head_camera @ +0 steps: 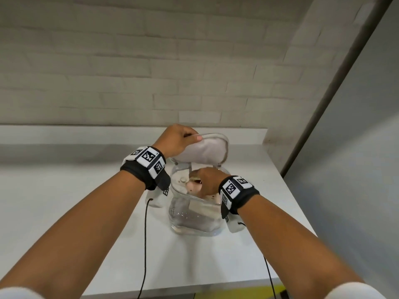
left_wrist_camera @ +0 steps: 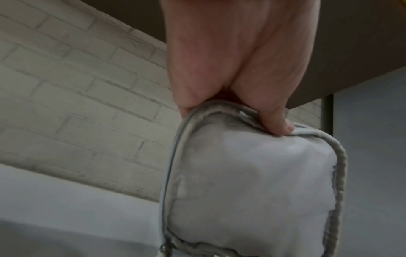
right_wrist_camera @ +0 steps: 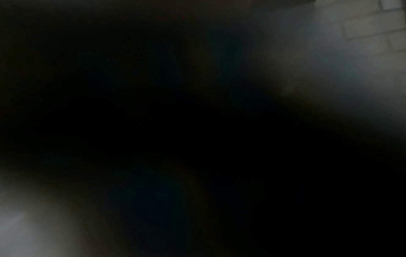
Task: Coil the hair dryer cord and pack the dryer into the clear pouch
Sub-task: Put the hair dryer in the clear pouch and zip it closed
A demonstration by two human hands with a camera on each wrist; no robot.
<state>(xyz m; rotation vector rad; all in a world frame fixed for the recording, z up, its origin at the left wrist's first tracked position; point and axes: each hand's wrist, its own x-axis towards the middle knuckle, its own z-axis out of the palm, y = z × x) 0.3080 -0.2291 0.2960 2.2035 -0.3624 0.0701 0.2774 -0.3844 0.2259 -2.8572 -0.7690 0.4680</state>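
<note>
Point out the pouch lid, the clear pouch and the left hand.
pouch lid (left_wrist_camera: 252, 182), left wrist view, middle of its grey fabric panel.
clear pouch (head_camera: 194, 221), head view, its near transparent wall.
left hand (head_camera: 174, 140), head view, back of the hand.

White brick wall (head_camera: 151, 61), white table (head_camera: 54, 201)

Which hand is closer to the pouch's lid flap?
Left. The left hand grips the lid flap by its rim, holding it open. The right hand is lower, reaching down into the clear pouch.
</note>
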